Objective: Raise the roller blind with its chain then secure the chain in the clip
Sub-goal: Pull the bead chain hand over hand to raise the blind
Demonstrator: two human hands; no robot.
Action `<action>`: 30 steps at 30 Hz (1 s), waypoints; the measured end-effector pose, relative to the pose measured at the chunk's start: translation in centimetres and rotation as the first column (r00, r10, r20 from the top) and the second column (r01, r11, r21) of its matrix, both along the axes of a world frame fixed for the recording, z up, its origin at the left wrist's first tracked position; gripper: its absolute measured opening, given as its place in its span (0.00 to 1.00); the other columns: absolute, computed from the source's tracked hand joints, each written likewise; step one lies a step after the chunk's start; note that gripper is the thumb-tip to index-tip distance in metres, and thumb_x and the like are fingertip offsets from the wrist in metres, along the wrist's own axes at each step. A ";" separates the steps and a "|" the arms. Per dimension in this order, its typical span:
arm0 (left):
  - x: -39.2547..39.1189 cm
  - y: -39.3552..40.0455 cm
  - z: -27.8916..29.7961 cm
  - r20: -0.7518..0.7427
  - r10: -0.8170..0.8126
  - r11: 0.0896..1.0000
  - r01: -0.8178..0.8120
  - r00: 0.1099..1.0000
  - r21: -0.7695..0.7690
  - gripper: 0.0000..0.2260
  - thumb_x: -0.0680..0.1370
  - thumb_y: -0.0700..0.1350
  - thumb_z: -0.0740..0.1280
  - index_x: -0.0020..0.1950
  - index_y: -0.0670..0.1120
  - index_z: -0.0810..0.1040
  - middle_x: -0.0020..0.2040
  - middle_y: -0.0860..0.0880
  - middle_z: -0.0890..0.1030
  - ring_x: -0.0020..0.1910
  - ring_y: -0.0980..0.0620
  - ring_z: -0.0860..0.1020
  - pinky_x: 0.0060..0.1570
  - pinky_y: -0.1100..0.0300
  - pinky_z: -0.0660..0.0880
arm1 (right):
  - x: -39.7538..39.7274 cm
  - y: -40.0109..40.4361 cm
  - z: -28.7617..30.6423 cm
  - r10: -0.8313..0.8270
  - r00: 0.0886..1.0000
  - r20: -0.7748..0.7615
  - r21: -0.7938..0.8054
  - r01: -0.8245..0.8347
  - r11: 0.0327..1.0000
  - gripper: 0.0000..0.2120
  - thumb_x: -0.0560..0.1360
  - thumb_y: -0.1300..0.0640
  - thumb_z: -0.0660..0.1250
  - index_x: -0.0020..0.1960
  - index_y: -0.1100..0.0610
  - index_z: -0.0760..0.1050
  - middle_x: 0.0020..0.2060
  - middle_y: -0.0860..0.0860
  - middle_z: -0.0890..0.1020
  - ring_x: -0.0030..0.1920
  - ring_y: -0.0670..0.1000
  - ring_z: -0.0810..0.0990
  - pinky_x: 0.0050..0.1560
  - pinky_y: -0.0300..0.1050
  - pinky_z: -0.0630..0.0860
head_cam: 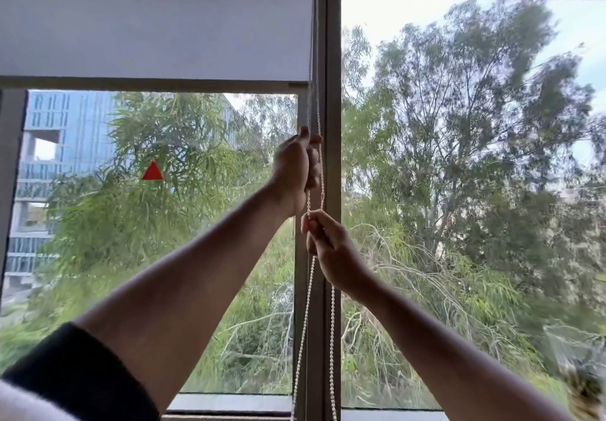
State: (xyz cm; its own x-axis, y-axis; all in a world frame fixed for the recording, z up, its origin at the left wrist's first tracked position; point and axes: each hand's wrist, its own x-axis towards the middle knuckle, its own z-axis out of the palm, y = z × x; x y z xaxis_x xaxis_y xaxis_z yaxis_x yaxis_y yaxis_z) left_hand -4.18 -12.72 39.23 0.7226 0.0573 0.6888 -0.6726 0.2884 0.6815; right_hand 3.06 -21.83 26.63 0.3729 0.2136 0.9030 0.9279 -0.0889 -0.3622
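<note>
A white roller blind [154, 23] covers the top of the left window pane, its bottom edge about a quarter of the way down the view. A white beaded chain [305, 315] hangs as two strands along the grey frame post. My left hand [296, 171] is closed on the chain high up, with the thumb pointing up. Just below it, my right hand [331, 250] pinches the same strand between its fingers. Both strands run down past the sill. No clip shows in view.
The grey window frame post [333, 92] stands right behind the chain. A red triangle sticker [152, 171] sits on the left pane. Trees and a blue building lie outside the glass. The sill [229, 402] runs along the bottom.
</note>
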 end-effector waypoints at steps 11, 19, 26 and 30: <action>1.5 -2.1 -6.1 0.163 0.024 1.000 -0.027 0.986 0.016 0.17 0.85 0.45 0.56 0.35 0.50 0.67 0.25 0.53 0.63 0.19 0.57 0.58 0.20 0.67 0.57 | -0.8 -5.1 6.7 -0.205 0.919 -0.337 -0.345 0.082 0.935 0.14 0.86 0.63 0.54 0.47 0.57 0.76 0.43 0.53 0.83 0.44 0.53 0.83 0.49 0.53 0.80; 2.2 -3.5 -6.9 0.117 -0.002 0.999 -0.002 0.993 0.039 0.14 0.85 0.46 0.56 0.39 0.51 0.66 0.24 0.55 0.62 0.18 0.58 0.57 0.20 0.69 0.56 | -6.4 -2.1 17.2 0.326 0.830 -0.452 0.212 -0.255 0.943 0.17 0.87 0.54 0.52 0.59 0.61 0.76 0.38 0.54 0.83 0.35 0.51 0.82 0.33 0.43 0.77; 2.2 -2.9 -6.5 0.152 0.068 0.988 -0.087 0.986 0.125 0.16 0.86 0.45 0.55 0.37 0.48 0.67 0.23 0.54 0.63 0.18 0.57 0.58 0.19 0.67 0.56 | -5.4 -0.1 16.3 0.145 0.970 -0.193 0.351 -0.069 0.934 0.18 0.75 0.69 0.53 0.37 0.50 0.73 0.26 0.48 0.70 0.23 0.46 0.62 0.24 0.36 0.56; 2.1 -2.6 -5.8 0.121 0.105 0.982 -0.122 0.987 0.143 0.15 0.86 0.45 0.53 0.41 0.46 0.70 0.27 0.48 0.69 0.20 0.56 0.66 0.20 0.66 0.64 | -4.6 0.2 15.1 0.003 0.997 -0.072 0.332 0.021 0.943 0.19 0.74 0.70 0.56 0.33 0.50 0.72 0.25 0.48 0.70 0.27 0.50 0.65 0.32 0.48 0.60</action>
State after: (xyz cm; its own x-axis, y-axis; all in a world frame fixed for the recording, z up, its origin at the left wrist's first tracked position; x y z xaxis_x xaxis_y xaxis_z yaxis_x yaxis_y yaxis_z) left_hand -2.09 -15.30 33.41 0.6348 0.0248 0.7723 -0.7698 0.1066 0.6294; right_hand -1.52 -21.65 41.73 0.4383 -0.0978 0.8935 0.8988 0.0393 -0.4366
